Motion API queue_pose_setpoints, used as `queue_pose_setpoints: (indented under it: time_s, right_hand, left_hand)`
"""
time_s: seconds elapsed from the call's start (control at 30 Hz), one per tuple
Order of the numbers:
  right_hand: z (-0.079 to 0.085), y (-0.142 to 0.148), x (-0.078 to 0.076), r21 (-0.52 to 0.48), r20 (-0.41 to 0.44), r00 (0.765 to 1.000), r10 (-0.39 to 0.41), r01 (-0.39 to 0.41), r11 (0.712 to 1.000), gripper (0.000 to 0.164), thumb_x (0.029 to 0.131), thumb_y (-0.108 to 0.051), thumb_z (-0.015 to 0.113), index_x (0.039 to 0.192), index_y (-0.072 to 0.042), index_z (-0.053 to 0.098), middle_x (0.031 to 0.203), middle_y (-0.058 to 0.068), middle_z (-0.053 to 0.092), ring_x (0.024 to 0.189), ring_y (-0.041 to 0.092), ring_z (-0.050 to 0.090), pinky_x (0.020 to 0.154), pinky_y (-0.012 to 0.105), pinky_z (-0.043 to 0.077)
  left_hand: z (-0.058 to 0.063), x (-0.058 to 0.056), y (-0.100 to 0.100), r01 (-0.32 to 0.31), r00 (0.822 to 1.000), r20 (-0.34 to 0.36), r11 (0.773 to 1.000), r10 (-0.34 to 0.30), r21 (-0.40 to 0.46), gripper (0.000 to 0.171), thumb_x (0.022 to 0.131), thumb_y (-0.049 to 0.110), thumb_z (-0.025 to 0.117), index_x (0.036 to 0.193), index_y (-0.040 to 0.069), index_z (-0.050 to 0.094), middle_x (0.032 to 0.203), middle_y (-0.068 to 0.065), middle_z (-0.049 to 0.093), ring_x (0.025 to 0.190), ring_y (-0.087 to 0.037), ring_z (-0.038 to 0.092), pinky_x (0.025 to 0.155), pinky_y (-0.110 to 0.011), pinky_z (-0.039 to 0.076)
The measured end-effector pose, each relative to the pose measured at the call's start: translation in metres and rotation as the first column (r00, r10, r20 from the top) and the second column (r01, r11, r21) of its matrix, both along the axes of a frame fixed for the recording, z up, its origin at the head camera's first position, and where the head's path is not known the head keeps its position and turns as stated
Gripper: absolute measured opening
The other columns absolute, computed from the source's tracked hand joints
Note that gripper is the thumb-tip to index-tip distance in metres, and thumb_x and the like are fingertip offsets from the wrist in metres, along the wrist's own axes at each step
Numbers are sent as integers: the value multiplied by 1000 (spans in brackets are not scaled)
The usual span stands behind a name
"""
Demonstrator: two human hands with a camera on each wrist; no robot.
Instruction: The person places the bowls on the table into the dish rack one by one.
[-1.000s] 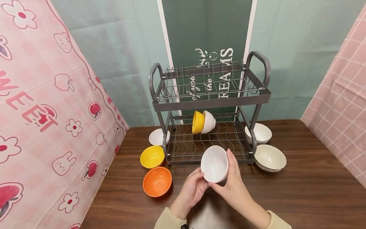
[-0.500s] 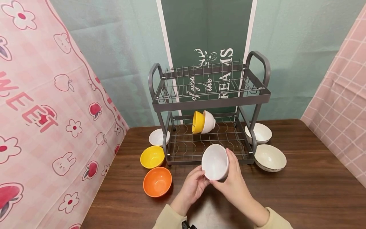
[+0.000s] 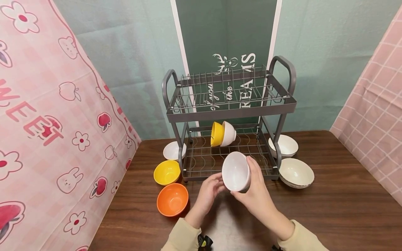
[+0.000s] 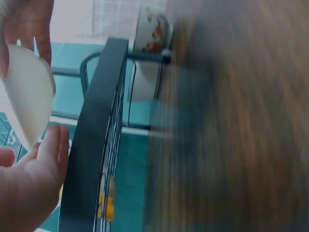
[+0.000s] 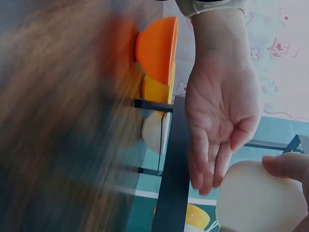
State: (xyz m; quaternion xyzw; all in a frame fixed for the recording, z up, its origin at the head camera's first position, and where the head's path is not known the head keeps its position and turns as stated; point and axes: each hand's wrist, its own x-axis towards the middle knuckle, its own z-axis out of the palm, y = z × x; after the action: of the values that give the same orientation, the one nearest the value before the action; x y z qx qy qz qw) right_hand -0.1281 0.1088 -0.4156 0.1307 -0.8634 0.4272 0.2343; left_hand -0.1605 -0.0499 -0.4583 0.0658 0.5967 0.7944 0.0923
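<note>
A white bowl (image 3: 235,172) is held tilted in the air, its opening facing back and to the left, just in front of the dish rack (image 3: 232,113). My right hand (image 3: 259,193) grips it from the right, thumb low and fingers along the far side. Beside the bowl's left edge is my left hand (image 3: 207,193), its fingers extended; in the left wrist view the fingertips (image 4: 50,140) are at the bowl's rim, light contact at most. On the rack's lower tier a yellow bowl (image 3: 216,134) and another white bowl (image 3: 230,134) stand on edge, close together.
Left of the rack, an orange bowl (image 3: 172,200), a yellow bowl (image 3: 166,173) and a white bowl (image 3: 173,151) sit on the wooden table (image 3: 339,209). On the right are a white bowl (image 3: 287,145) and a larger cream bowl (image 3: 296,173). The upper tier overhangs the lower one.
The white bowl has risen slightly towards the rack in my right hand. My left thumb has come away from its rim, and the left fingers have loosened.
</note>
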Motion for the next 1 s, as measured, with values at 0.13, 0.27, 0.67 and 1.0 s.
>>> queue_pose_setpoints:
  time_s: [0.13,0.27,0.67,1.0]
  right_hand:
    - [4,5,-7,20,-6,1000,-19,19,1000,115,49,-3,87,144,-5,22,145,20,27,127,40,35,96,60,37]
    - [7,11,-15,45,-18,999,-45,46,998,115,49,-4,88,144,-6,22,144,22,27,128,42,34,97,62,36]
    - [6,26,-44,120,-35,996,-77,80,990,113,52,-4,86,144,-6,21,145,23,26,128,44,33,94,64,37]
    - [0,35,-69,142,9,995,-100,98,985,111,54,-2,84,144,0,19,146,27,22,132,45,25,97,65,33]
  left_hand:
    - [2,-7,-10,-111,979,-192,962,63,-250,32,91,0,38,116,-6,58,116,-23,61,103,-25,62,90,-33,50]
    - [6,-14,-19,-278,920,-385,811,71,-515,26,90,3,47,108,7,66,111,-8,66,105,-23,60,88,-29,48]
    - [-2,-31,-29,-540,785,-548,115,-290,-834,33,88,41,57,111,19,65,116,3,62,113,-21,54,101,-39,39]
    - [-5,-32,-25,-509,814,-492,29,-308,-860,31,87,44,57,111,26,66,119,8,62,109,-20,57,94,-38,41]
